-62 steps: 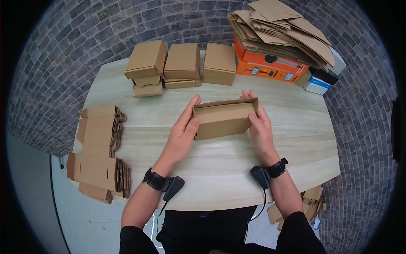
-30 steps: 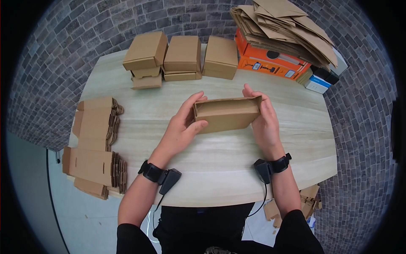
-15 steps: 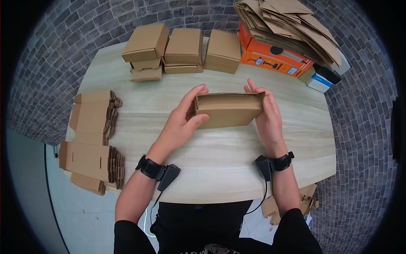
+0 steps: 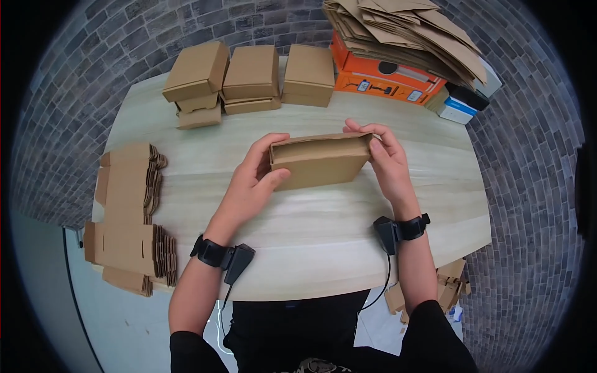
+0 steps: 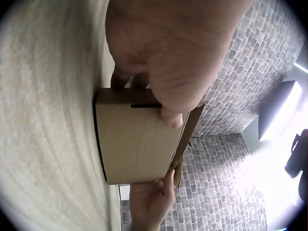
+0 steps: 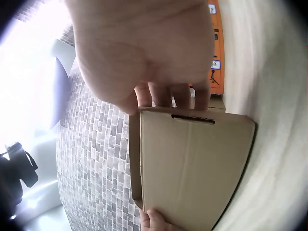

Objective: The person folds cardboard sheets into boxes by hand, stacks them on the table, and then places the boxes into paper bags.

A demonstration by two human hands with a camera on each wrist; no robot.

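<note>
A brown cardboard box [image 4: 320, 171], open at the top, stands on edge over the middle of the table. My left hand [image 4: 252, 177] grips its left end, thumb on the near panel and fingers round the end. At the other end my right hand [image 4: 390, 165] pinches the upper right corner, with the thumb at the rim and the fingers reaching behind. The left wrist view shows the box's broad panel [image 5: 137, 144] and a dark slot near the left hand. A similar slot shows beside the right hand in the right wrist view.
Flat cardboard blanks [image 4: 127, 248] lie stacked along the left edge. Several folded boxes [image 4: 252, 71] line the back. Behind on the right, orange boxes [image 4: 388, 87] bear a pile of brown paper sheets [image 4: 410, 37]. Cardboard pieces [image 4: 451, 286] lie on the floor at right.
My right hand has gone from lying along the box's right end to pinching its upper corner, its thumb moving to the rim. My left hand keeps its grip.
</note>
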